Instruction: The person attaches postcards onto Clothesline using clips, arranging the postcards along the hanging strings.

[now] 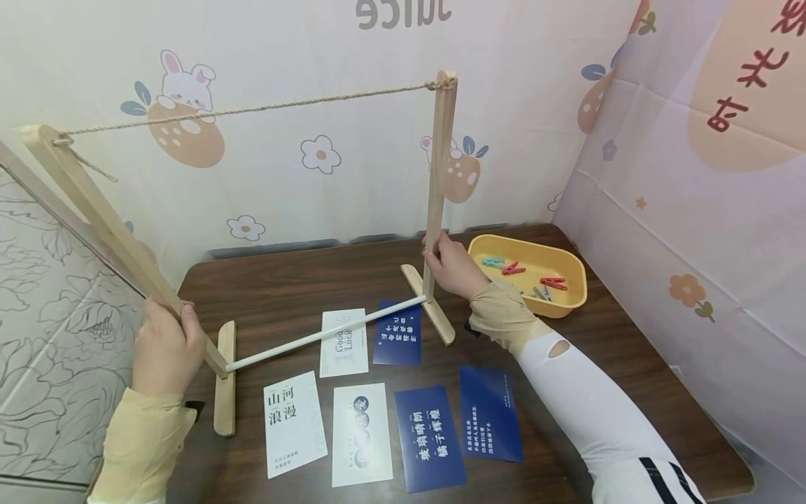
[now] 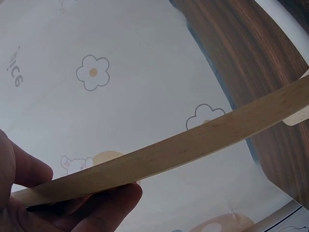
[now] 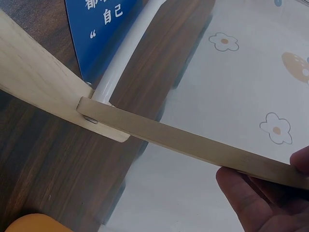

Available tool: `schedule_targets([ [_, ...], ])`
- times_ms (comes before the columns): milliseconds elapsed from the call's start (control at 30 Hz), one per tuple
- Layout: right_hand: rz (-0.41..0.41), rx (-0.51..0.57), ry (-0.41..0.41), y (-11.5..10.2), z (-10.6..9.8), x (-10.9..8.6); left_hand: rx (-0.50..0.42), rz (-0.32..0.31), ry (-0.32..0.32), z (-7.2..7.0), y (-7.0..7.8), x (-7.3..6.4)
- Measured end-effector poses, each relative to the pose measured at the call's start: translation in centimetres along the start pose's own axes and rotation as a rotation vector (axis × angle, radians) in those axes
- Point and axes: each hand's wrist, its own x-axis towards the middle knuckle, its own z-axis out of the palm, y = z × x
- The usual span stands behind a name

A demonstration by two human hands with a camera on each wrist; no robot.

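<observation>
A bench [image 1: 636, 399] of dark, streaked wood grain is spanned by a frame of pale, smooth wood. Its left post [image 1: 129, 248] and right post [image 1: 437, 175] are flat-sided, with rounded tops, and are carried on round-ended feet [image 1: 224, 413]. The posts are joined above by rough twisted twine [image 1: 277, 107], below by a smooth white rod [image 1: 283, 348]. The frame's long axis is laid left to right, its right end set farther off; the posts are pointed upward, the left one tilted left as seen from the head. Each lower post is gripped, the left by the left hand [image 1: 166, 346], the right by the right hand [image 1: 456, 269]. At far right, a rounded yellow basin [image 1: 569, 309] is placed. Six flat cards [image 1: 362, 455], white and blue, are spread about, two crossed by the rod. Clips [image 1: 513, 268] are held in the basin. Twine knots are shown only by the head view; a small greyish mark at the right post's base, only by the right wrist.
</observation>
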Motion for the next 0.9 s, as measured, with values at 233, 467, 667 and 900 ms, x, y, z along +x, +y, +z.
schedule_targets([
  [233,-0.001,0.002,0.003,0.1,-0.1,-0.1,0.004,-0.016,-0.042,0.0,-0.1,0.2],
  [467,0.012,0.001,0.020,0.4,-0.4,-0.2,0.017,-0.016,-0.091,0.1,0.4,0.6],
  [667,0.028,0.010,0.022,0.6,-1.0,-0.6,0.000,-0.017,-0.128,0.5,0.9,1.0],
  [900,0.048,0.021,0.038,1.0,-1.7,-1.1,-0.014,-0.001,-0.129,1.2,1.3,1.4],
])
